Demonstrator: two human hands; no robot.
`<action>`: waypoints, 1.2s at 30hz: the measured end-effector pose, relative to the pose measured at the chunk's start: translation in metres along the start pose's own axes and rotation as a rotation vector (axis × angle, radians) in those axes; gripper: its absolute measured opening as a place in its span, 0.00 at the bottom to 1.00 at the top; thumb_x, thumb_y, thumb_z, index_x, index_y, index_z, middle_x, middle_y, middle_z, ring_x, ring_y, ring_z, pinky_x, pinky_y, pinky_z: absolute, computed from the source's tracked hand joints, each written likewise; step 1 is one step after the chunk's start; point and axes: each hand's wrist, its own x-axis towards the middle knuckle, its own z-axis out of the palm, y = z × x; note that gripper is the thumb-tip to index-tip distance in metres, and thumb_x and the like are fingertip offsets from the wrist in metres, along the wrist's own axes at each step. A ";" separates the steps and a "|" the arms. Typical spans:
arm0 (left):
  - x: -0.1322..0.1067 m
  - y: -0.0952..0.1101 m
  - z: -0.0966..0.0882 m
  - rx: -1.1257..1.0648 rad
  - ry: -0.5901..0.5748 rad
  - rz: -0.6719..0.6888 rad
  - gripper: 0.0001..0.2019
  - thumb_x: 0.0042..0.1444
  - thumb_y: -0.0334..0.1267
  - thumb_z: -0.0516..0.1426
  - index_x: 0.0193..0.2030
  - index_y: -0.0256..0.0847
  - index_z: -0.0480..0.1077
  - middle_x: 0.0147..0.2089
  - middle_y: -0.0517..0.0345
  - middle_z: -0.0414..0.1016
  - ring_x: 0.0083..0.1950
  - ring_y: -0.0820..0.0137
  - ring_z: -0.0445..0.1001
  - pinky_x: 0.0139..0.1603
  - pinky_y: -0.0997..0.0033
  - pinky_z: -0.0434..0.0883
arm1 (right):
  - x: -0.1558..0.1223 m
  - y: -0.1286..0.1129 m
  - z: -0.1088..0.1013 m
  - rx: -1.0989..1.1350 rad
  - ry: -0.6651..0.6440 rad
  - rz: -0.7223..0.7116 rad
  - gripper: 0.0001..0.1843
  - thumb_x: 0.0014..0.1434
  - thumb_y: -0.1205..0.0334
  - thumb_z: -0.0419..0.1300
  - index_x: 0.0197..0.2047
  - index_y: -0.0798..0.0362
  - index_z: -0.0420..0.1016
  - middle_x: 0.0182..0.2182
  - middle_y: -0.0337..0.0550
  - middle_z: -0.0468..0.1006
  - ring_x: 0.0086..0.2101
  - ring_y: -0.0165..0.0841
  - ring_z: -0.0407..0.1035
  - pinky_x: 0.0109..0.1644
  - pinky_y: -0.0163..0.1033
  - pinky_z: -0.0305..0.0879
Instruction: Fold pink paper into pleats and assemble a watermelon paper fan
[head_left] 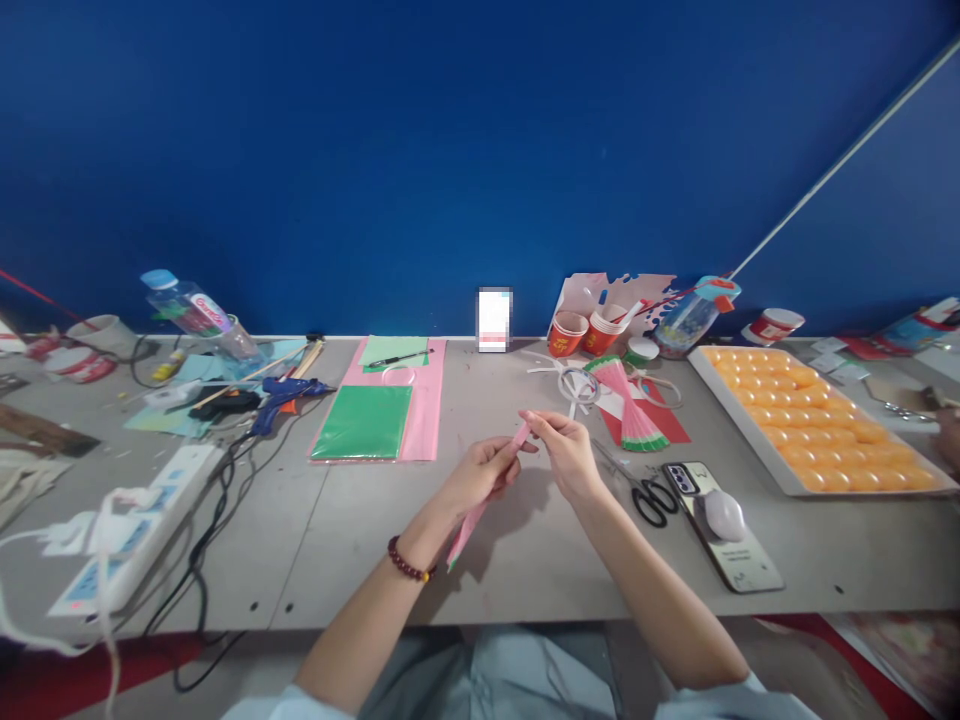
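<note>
I hold the folded pink strip (466, 530) to the right of and nearer than the green pack (362, 420); its long axis runs diagonally, near-left to far-right. My left hand (486, 470) closes around its middle. My right hand (561, 445), nearer the far end, appears to pinch that tip, though fingers partly hide the contact. Well right of the pack, the tray (742, 422) contains rows of orange balls (817, 427).
</note>
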 end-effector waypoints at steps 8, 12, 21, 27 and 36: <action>0.006 -0.006 -0.003 0.058 0.035 0.052 0.26 0.51 0.58 0.58 0.41 0.33 0.74 0.19 0.65 0.65 0.15 0.79 0.58 0.16 0.77 0.60 | -0.004 -0.003 0.002 -0.030 -0.004 -0.019 0.15 0.44 0.48 0.68 0.26 0.53 0.81 0.23 0.40 0.75 0.27 0.30 0.63 0.34 0.38 0.61; 0.006 -0.007 -0.003 0.086 0.056 0.083 0.25 0.54 0.57 0.56 0.41 0.33 0.74 0.19 0.65 0.64 0.16 0.79 0.59 0.17 0.77 0.62 | -0.004 -0.003 0.002 -0.010 -0.039 -0.013 0.17 0.45 0.47 0.68 0.28 0.53 0.81 0.22 0.38 0.73 0.25 0.29 0.62 0.34 0.38 0.61; 0.002 -0.003 -0.001 0.116 0.070 0.071 0.24 0.56 0.57 0.53 0.41 0.35 0.74 0.19 0.65 0.64 0.16 0.79 0.59 0.17 0.78 0.62 | 0.001 0.001 0.000 0.183 -0.224 0.172 0.20 0.45 0.48 0.69 0.34 0.55 0.78 0.21 0.36 0.70 0.24 0.26 0.60 0.30 0.35 0.59; 0.003 -0.004 0.001 0.120 0.101 0.045 0.25 0.55 0.57 0.55 0.42 0.34 0.75 0.20 0.65 0.64 0.16 0.79 0.60 0.17 0.77 0.61 | 0.007 0.007 -0.002 0.108 -0.057 0.067 0.18 0.40 0.48 0.71 0.23 0.54 0.74 0.20 0.36 0.69 0.24 0.27 0.59 0.28 0.35 0.57; 0.008 -0.005 -0.001 0.053 0.066 0.074 0.25 0.51 0.57 0.58 0.38 0.32 0.73 0.21 0.60 0.70 0.17 0.77 0.63 0.20 0.75 0.63 | 0.004 -0.001 -0.002 0.063 -0.052 -0.018 0.20 0.44 0.49 0.69 0.38 0.52 0.77 0.26 0.37 0.74 0.27 0.27 0.64 0.34 0.35 0.62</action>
